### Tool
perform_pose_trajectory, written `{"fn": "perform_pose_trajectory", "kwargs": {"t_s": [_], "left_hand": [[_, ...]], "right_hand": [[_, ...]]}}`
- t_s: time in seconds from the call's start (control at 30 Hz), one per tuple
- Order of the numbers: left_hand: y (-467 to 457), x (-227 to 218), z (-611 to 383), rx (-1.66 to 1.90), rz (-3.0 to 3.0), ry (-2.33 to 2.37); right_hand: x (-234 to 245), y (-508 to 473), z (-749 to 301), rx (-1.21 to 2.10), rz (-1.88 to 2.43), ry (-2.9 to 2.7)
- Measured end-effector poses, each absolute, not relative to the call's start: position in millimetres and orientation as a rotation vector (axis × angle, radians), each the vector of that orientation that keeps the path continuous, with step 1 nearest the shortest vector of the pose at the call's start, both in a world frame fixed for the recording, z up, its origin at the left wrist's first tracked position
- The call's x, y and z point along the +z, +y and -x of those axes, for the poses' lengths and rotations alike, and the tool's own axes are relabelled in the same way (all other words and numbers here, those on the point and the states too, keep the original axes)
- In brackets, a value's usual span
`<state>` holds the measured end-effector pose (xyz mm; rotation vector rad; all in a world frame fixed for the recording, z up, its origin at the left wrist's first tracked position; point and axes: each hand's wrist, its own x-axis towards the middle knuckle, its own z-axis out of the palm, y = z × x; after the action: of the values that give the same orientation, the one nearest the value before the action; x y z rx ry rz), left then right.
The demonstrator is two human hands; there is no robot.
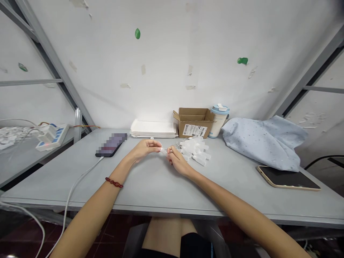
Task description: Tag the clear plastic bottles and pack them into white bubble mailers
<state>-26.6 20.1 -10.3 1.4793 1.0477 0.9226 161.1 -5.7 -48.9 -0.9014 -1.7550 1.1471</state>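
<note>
My left hand (145,148) and my right hand (177,161) meet over the middle of the grey table (150,186). Both pinch one small clear plastic tube (163,151) between their fingertips; the left holds its left end, the right its right end. A red bead bracelet (114,182) circles my left wrist. Just right of my hands lies a pile of several similar clear plastic tubes (195,149).
A phone (111,145) on a white cable lies at the left. A stack of white sheets (153,129), an open cardboard box (194,122) and a lidded cup (219,121) stand at the back. A pale blue cloth (263,141) and a second phone (288,177) are at right. A power strip (52,136) is far left.
</note>
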Motion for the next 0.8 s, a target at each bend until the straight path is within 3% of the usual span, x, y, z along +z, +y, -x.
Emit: {"fn": "perform_pose_trajectory", "kwargs": {"t_s": [0.17, 0.57, 0.8], "left_hand": [[20.7, -10.8, 25.8, 0.930, -1.460, 1.023], [17.5, -12.1, 23.6, 0.725, -1.429, 1.039], [18.2, -11.3, 25.5, 0.745, -1.541, 0.932]], "right_hand": [[-47.9, -4.8, -160.1, 1.274, 0.908, -1.659], [-47.2, -7.9, -159.6, 1.098, 0.908, -1.738], [-44.9, -7.2, -159.9, 1.319, 0.872, -1.565]]}}
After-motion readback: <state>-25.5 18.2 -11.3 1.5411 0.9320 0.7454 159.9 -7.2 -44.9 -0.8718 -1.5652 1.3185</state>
